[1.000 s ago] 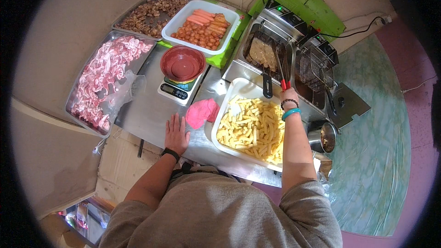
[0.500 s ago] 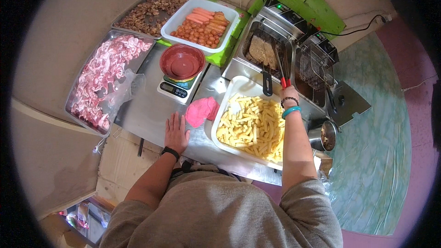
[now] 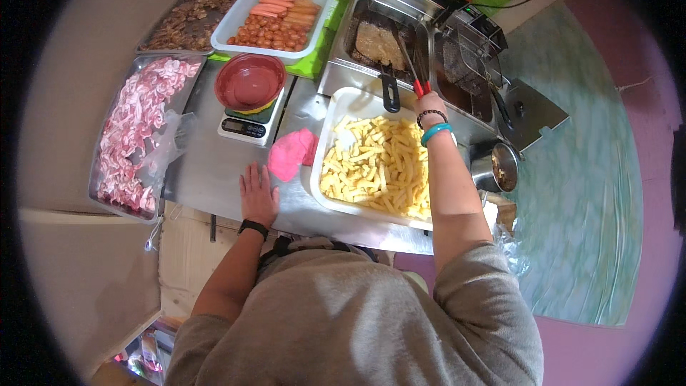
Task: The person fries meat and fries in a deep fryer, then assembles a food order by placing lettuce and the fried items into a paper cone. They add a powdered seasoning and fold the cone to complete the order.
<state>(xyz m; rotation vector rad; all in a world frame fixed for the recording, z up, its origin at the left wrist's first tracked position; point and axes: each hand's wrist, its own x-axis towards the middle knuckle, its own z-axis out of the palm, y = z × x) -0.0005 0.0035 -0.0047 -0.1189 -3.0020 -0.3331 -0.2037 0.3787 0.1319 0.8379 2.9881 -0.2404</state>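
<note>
Red-handled tongs (image 3: 421, 88): grasped in the right hand (image 3: 431, 104), whose fingers wrap the handles; their metal arms look parted and reach over the left bay of the fryer (image 3: 343, 78). Whether the tips touch food, I cannot tell.
Left hand (image 3: 259, 196): released, palm down and fingers spread on the table (image 3: 196, 175), just beside a crumpled pink cloth (image 3: 291, 154).
Step in hand: probably tending the frying food with the tongs.
Next move: would seem to call for a light, controlled squeeze of the tongs, with the wrist kept back from the hot bay.
Frying food (image 3: 379, 41): in the black-handled basket (image 3: 390, 91) in the left bay; pale brown, rough and frothy-looking, with its separate pieces hard to make out.
White tub (image 3: 361, 102): under the right forearm, in front of the fryer, filled with pale yellow fries (image 3: 371, 164).
Kitchen scale (image 3: 246, 127): left of the fries, a reddish-brown bowl (image 3: 250, 82) above it.
Far left: raw pink meat (image 3: 136, 125) spread on a metal tray (image 3: 189, 87).
</note>
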